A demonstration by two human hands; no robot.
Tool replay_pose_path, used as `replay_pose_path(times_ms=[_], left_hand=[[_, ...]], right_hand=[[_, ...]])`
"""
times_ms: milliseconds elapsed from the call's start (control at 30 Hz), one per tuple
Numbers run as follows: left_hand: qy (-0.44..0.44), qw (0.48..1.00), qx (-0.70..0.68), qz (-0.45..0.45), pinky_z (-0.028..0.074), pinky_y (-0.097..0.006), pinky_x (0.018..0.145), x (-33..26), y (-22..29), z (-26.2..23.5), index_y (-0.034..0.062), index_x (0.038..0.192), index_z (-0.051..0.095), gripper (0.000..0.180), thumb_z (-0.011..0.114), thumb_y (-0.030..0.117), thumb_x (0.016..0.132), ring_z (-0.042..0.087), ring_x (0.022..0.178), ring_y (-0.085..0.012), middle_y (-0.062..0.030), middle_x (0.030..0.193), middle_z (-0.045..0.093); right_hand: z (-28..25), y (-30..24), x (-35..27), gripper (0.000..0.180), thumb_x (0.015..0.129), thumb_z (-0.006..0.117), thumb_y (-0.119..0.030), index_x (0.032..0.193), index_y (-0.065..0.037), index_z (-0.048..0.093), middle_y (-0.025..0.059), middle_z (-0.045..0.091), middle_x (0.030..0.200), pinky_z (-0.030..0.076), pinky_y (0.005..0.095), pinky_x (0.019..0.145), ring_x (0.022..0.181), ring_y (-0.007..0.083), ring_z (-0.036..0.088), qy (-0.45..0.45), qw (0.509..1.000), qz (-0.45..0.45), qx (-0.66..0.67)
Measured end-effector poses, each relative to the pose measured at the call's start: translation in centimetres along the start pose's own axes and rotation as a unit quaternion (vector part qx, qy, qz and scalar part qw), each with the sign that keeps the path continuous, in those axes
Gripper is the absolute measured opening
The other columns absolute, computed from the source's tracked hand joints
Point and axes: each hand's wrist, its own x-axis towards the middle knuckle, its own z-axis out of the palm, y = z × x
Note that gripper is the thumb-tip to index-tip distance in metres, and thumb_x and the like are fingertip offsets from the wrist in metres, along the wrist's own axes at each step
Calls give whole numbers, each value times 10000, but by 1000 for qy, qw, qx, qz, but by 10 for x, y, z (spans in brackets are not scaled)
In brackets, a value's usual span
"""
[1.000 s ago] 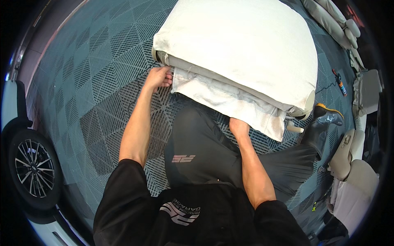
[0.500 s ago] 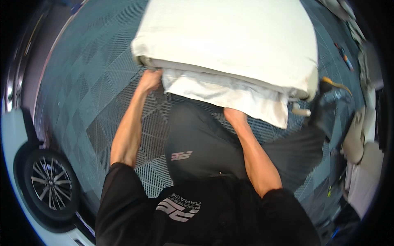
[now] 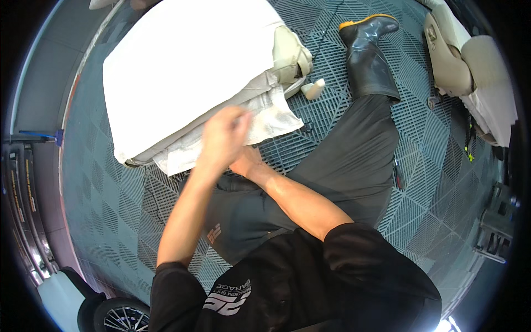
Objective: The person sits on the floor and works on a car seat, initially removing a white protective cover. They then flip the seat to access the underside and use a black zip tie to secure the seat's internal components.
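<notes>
A large white car seat part (image 3: 182, 66), its surface washed out by glare, lies on the floor in front of me. From its near edge hangs a light fabric flap (image 3: 274, 123) with dark smudges. My left hand (image 3: 224, 135) is over the flap, close to the seat edge; it is smeared by motion, so its grip is unclear. Just below it, my right hand (image 3: 247, 160) reaches to the flap's lower edge, its fingers hidden by the fabric and the left hand. My wrists are close together.
A short pale knob-like part (image 3: 313, 89) sticks out at the seat's right corner. My booted leg (image 3: 368, 63) stretches along the right. Beige seats (image 3: 487, 72) stand at far right. A red-and-dark tool (image 3: 398, 174) lies beside my leg. A car wheel (image 3: 124, 318) is at lower left.
My view has turned, and the seat part now lies further left. My left hand has come off the flap's left end and moved right, next to my right hand.
</notes>
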Motion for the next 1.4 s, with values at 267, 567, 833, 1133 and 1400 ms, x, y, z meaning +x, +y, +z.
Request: replay_pose_path(times_ms=[267,567,833,1133,1400], left_hand=[[-397,811,423,73,546,-401,795,57,50,59,45,1043,701,580,549,588,904,690,929,-274,-148,1114,645],[-208,829,462,235,548,-408,757,36,-10,-18,63,880,587,101,605,67,781,616,876,-302,-105,936,571],[-171,878,314,318,417,-506,989,-21,68,25,83,971,670,311,708,166,674,480,1207,-336,-112,1326,504],[-216,889,399,68,368,-530,1032,-15,-15,70,49,1126,632,369,570,304,867,563,1177,-297,-188,1195,620],[-296,780,529,157,219,-610,1115,1,-32,-12,135,1242,585,395,576,369,924,490,1218,-197,-33,1235,571]], right_hand=[[28,27,11,347,928,529,-308,1151,-73,651,201,643,1190,491,510,888,1054,381,635,59,995,-65,53],[17,23,3,264,912,552,-251,915,-46,718,186,704,894,538,475,777,867,369,681,95,989,-111,3],[27,39,8,271,893,574,-306,1010,-85,680,175,692,1001,546,446,785,890,346,678,89,989,-115,5],[60,50,14,425,907,557,-357,1264,-129,585,151,601,1273,532,403,854,1115,283,610,198,944,-208,-165],[17,30,-9,278,896,551,-241,786,-31,696,208,689,774,543,495,711,777,408,680,128,981,-145,-4]])
